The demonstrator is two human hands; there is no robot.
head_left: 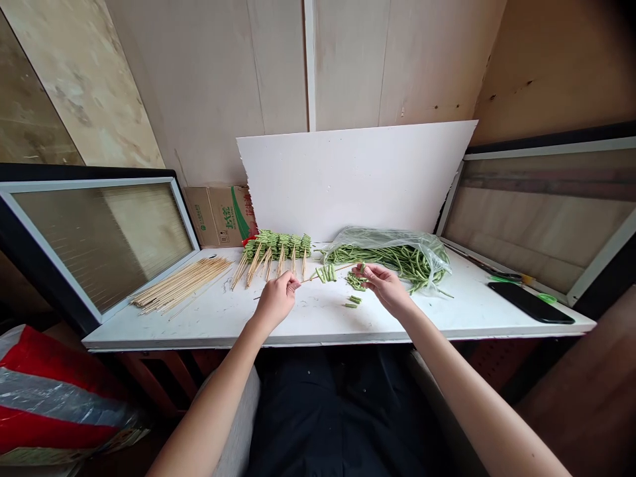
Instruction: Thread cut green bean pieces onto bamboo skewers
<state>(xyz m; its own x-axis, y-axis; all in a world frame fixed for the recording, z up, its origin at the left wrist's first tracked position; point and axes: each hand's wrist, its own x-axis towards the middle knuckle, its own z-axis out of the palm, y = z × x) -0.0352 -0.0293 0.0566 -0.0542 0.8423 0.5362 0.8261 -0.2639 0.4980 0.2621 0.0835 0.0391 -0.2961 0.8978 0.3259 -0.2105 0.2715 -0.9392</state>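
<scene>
My left hand (277, 298) is closed round the near end of a thin bamboo skewer (318, 274) that carries several short green bean pieces (326, 273). My right hand (381, 283) pinches a green bean piece (362, 267) at the skewer's far tip. A few loose cut bean pieces (354, 302) lie on the white table (318, 318) between the hands. Finished bean skewers (278, 249) are stacked behind my left hand. A clear plastic bag of long green beans (397, 254) lies behind my right hand.
A pile of bare bamboo skewers (181, 283) lies at the table's left. A black phone (529, 302) and a green-handled tool (507, 275) lie at the right. A white board (348, 179) leans against the wall, a cardboard box (221, 215) beside it. A red bag (50, 391) sits low left.
</scene>
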